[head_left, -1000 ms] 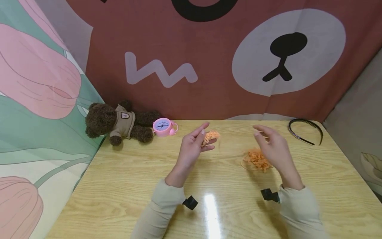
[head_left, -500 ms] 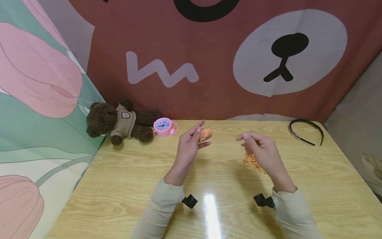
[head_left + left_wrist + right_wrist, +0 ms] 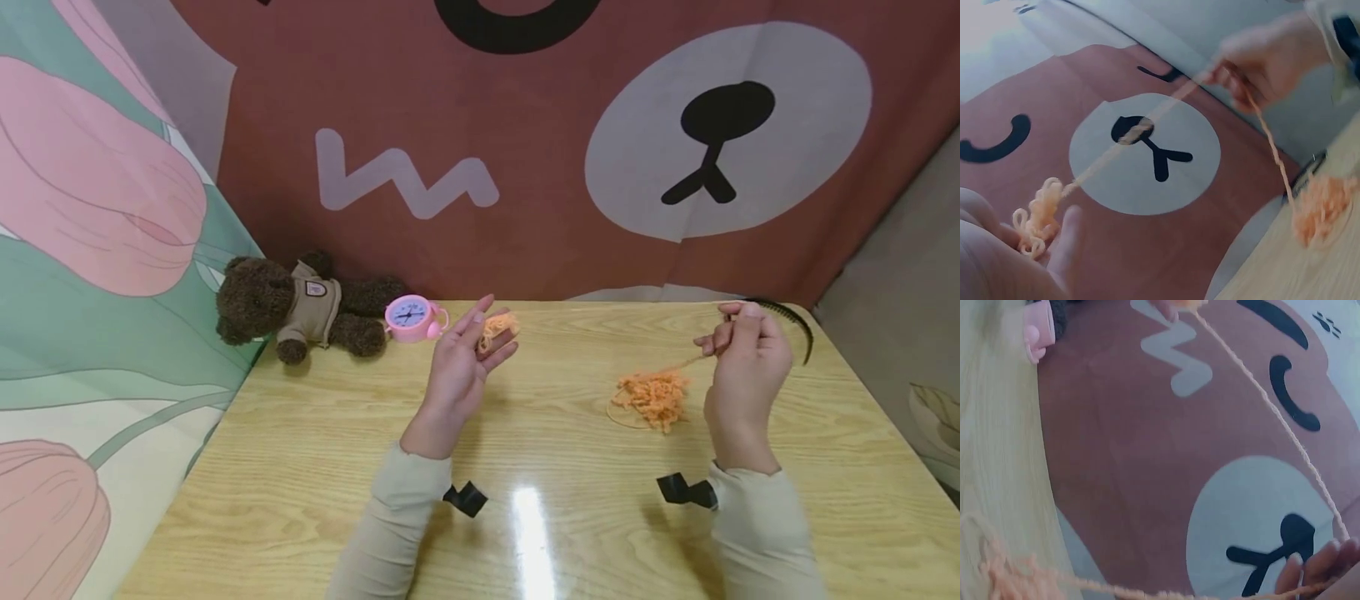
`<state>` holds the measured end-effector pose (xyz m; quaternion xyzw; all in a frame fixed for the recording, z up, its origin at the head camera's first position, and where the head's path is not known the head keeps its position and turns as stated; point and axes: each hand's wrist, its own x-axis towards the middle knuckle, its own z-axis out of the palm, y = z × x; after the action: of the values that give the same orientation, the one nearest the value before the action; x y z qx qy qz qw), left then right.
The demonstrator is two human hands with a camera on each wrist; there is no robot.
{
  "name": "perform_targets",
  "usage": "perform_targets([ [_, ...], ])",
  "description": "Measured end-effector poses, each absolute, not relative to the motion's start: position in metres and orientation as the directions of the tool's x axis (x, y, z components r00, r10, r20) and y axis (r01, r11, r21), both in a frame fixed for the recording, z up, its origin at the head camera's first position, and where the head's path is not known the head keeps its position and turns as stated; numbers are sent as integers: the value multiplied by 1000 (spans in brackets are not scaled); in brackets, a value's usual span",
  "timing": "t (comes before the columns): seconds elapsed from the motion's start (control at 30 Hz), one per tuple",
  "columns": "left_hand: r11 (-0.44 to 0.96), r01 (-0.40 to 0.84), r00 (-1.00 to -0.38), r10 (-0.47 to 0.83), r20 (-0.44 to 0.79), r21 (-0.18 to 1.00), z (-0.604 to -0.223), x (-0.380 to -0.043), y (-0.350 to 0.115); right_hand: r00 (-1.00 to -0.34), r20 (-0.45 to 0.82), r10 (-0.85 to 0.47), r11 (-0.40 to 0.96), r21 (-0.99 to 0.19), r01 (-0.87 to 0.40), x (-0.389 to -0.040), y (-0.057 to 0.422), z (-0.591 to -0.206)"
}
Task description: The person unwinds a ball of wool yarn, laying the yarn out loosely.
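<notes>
My left hand (image 3: pixel 448 375) holds a small looped bundle of orange yarn (image 3: pixel 498 327), pinned by the thumb against the fingers. Off to the right, my right hand (image 3: pixel 750 375) pinches the yarn strand (image 3: pixel 1100 164), its fingers curled. Between the hands the strand runs straight and taut, plain in both wrist views. From the right hand another length drops to a loose pile of orange yarn (image 3: pixel 654 398) on the table. In the right wrist view the pile (image 3: pixel 1016 581) is at the lower left, and only the left hand's fingertips (image 3: pixel 1165 309) show at the top.
A pink alarm clock (image 3: pixel 408 318) stands near the table's back edge, left of the left hand. Beside it lies a brown teddy bear (image 3: pixel 307 308) in a tan shirt. A black headband (image 3: pixel 795 321) is at the back right, partly behind the right hand. Printed cloth (image 3: pixel 525 233) hangs behind the table (image 3: pixel 300 500).
My right hand moved in toward the left hand, then swung out to the right, drawing the strand out. The left hand, still holding the bundle, drifted a little left.
</notes>
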<state>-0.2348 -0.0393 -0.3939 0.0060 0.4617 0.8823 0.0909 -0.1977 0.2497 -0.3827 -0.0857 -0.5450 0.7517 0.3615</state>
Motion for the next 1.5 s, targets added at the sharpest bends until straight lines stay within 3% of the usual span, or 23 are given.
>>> perform_targets([
  [0.1, -612, -258, -959, 256, -122, 748, -394, -236, -42, -792, 178, 584, -85, -957, -277, -199, 257, -385],
  [0.2, -631, -348, -927, 340, -156, 693, -394, -236, -42, -892, 116, 437, 176, -984, -41, -200, 258, -389],
  [0.27, -634, -377, -915, 367, -166, 675, -393, -235, -41, -943, 107, 316, 397, -917, 29, -199, 257, -392],
  [0.33, -629, -381, -912, 376, -163, 678, -392, -234, -39, -970, 123, 211, 541, -841, 12, -200, 252, -394],
  [0.43, -606, -379, -904, 402, -142, 699, -391, -231, -35, -987, 145, 66, 647, -759, -68, -199, 240, -398],
  [0.6, -499, -401, -853, 509, -114, 769, -390, -225, -27, -973, 142, -183, 618, -753, -226, -200, 209, -405],
  [0.73, -424, -406, -819, 563, -115, 810, -390, -221, -24, -950, 90, -300, 549, -798, -249, -199, 193, -407],
  [0.93, -449, -334, -888, 444, -117, 829, -395, -225, -28, -966, 201, -159, 449, -857, -253, -197, 203, -400],
  [1.17, -599, -292, -950, 275, -151, 745, -400, -233, -32, -937, 302, 176, 214, -941, -263, -193, 224, -389],
  [1.37, -656, -260, -965, 204, -165, 709, -397, -237, -36, -791, 298, 535, -77, -915, -397, -200, 244, -387],
  [1.5, -686, -212, -977, 134, -165, 696, -397, -240, -38, -691, 200, 695, -203, -867, -456, -200, 262, -386],
])
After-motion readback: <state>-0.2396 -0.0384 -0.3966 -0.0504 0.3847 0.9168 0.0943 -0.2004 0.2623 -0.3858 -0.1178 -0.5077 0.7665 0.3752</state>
